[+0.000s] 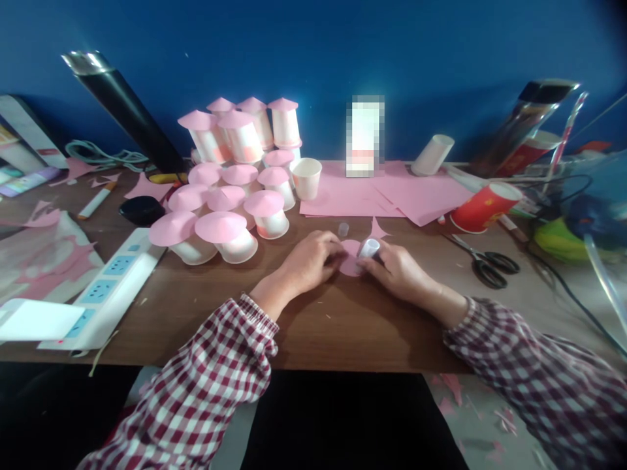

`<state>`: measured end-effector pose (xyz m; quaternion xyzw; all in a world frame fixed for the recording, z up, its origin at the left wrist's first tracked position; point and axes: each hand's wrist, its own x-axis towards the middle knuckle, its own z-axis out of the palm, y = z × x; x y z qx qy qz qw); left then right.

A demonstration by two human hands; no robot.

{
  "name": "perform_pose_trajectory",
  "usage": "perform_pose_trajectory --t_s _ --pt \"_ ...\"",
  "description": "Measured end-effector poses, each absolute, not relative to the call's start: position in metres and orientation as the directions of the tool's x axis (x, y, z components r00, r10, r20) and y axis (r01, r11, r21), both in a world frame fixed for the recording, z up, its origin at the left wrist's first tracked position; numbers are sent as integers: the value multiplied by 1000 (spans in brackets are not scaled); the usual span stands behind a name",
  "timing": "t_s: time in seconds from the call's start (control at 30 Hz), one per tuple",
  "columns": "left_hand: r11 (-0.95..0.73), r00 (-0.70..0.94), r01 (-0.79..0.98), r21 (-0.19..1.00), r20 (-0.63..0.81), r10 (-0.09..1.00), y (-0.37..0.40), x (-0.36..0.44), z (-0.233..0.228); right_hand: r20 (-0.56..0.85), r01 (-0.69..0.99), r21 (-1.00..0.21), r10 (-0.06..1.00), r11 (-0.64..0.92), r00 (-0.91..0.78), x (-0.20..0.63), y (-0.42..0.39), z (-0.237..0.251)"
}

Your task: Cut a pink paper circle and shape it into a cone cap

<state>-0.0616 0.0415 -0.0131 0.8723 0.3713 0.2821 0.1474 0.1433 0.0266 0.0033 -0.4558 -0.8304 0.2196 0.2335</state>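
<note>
Checked sleeves nearest; my left hand pins pink paper disc, right hand at three o'clock grasping glue stick; pressing could crease it.

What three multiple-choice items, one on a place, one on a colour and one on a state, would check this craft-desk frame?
1. Where do the scissors lie?
A. right of the hands
B. among the cups
C. on the power strip

2. What colour is the paper disc between the hands?
A. green
B. pink
C. white

3. How does the red cup stand?
A. upright
B. upside down
C. tipped on its side

Answers: 1 A, they lie on the desk beyond the right hand. 2 B, it matches the pink sheets. 3 C, its mouth faces sideways. The left hand presses the disc; the right hand holds a small white tube.
</note>
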Motion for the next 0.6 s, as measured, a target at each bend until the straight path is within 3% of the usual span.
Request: perform_pose_trajectory --t_s 0.17,0.4,0.5,0.6 --pt "-685 570 567 458 382 728 43 -61 -14 254 483 -730 848 484 -465 145 26 5" --pt "-676 579 590 442 352 735 42 -61 -12 267 385 -836 903 391 -336 147 24 5" --pt "-670 574 592 449 349 741 42 -61 -11 290 410 -811 895 418 -340 147 24 7" --pt "-673 574 582 457 356 738 42 -61 -11 308 519 -711 874 474 -376 146 24 8"
